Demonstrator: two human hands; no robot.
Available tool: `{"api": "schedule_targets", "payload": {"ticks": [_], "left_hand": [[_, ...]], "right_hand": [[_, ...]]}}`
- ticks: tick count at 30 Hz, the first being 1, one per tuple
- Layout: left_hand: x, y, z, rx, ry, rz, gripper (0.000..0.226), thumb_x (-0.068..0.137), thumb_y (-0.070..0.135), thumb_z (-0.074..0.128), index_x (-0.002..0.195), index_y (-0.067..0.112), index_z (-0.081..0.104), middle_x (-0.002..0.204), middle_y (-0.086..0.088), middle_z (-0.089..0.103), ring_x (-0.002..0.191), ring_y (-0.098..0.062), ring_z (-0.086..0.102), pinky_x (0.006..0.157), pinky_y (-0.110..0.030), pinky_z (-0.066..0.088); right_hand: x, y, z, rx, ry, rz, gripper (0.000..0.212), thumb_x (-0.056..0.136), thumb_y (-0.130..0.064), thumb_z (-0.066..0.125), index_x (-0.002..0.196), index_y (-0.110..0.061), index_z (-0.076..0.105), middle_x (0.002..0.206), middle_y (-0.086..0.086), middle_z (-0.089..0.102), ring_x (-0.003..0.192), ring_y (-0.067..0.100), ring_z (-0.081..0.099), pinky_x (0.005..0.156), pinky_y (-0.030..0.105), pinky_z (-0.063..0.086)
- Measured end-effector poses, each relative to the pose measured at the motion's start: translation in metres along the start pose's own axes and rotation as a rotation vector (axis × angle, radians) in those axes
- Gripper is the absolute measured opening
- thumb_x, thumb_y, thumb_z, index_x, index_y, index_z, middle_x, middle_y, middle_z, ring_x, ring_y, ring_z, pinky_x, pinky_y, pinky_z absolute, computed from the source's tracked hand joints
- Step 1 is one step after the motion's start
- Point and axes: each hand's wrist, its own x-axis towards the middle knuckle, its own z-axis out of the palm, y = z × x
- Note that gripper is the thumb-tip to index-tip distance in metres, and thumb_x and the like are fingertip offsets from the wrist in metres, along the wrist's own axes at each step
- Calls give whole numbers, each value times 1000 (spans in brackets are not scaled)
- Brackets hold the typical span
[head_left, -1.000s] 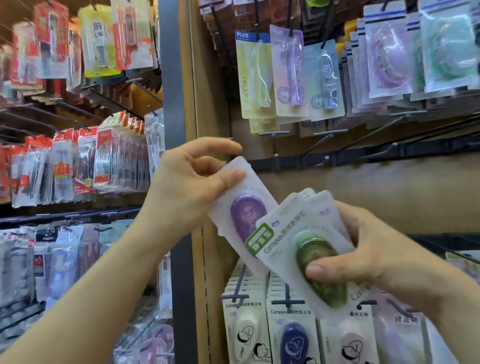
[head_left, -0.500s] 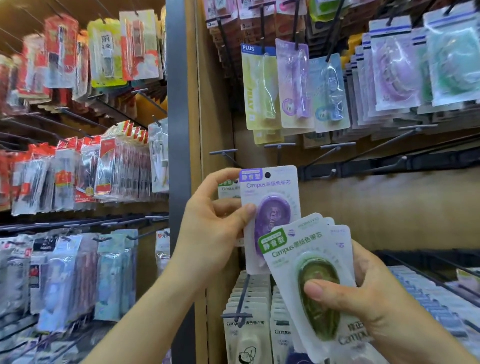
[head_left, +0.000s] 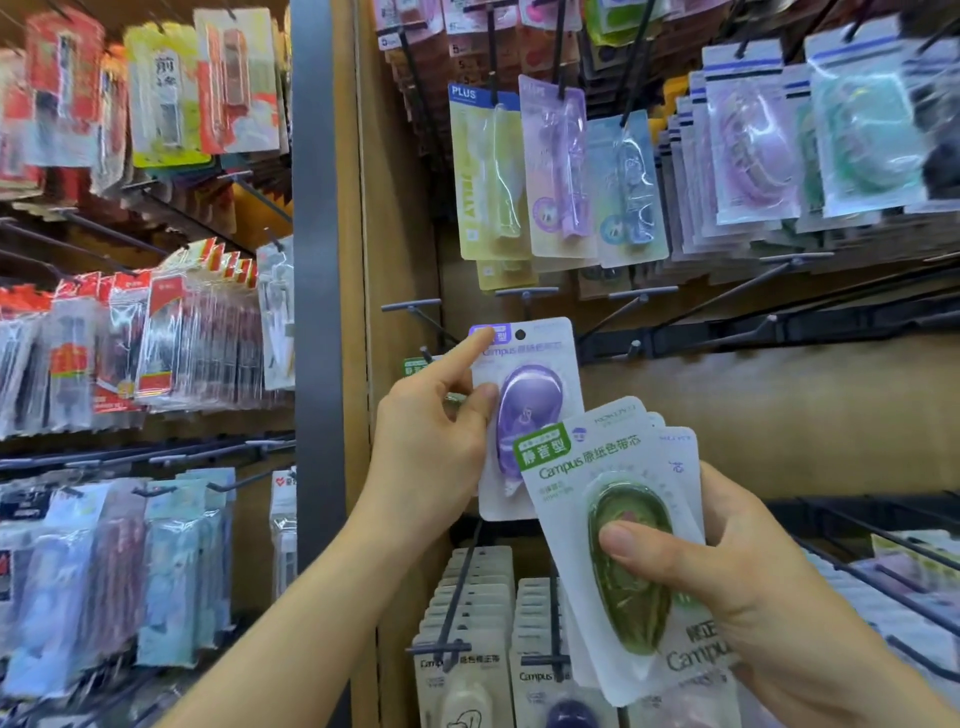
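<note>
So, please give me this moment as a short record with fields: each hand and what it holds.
Place: shop display wall with black metal hooks
Left hand: pinches white card pack with purple oval blister, upright, index finger at its top
Right hand: grips fanned stack of white card packs, green oval blister in front, thumb on blister
Overlap: stack covers purple pack's lower right

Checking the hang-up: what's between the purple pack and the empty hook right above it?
Nothing; the head view shows only bare wooden board between the purple pack and the empty hook.
</note>
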Motion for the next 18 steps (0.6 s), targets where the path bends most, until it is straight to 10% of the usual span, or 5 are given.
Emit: {"api": "schedule_targets", "payload": {"ticks": [10, 18], "left_hand": [[7, 15, 2, 540, -10, 160, 53, 96, 30, 55, 147, 24, 41, 121, 0, 63, 98, -12, 54, 74, -24, 50], [7, 21, 7, 291, 16, 78, 50, 95, 28, 57, 143, 21, 47, 130, 3, 59, 111, -13, 58, 74, -31, 61]], "right_hand": [[-2, -1, -4, 19, -20, 83, 53, 48, -25, 84, 100, -20, 74, 101, 16, 74, 80, 28, 73, 61, 31, 57], [-3, -8, -11, 77, -17, 122, 54, 49, -26, 82, 101, -18, 74, 104, 20, 73, 78, 32, 72, 63, 37, 60]]}}
